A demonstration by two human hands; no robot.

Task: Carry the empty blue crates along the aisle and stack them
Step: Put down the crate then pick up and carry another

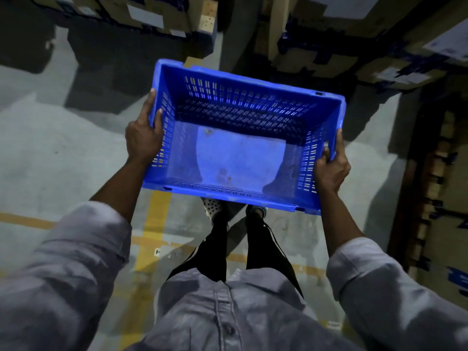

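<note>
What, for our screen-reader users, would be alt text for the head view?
A person carries an empty blue crate in front of the body, seen from above, the left hand and the right hand gripping its short sides. Below is a grey floor with yellow lines; cardboard boxes stand ahead and to the right.

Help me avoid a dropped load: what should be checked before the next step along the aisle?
1. Left hand grip on the crate side: ok.
2. Right hand grip, fingers in the handle slot: ok.
3. Crate empty: ok.
4. Floor right ahead, hidden under the crate: cannot tell.
5. Stack to set it on: cannot tell, none in view.
</note>
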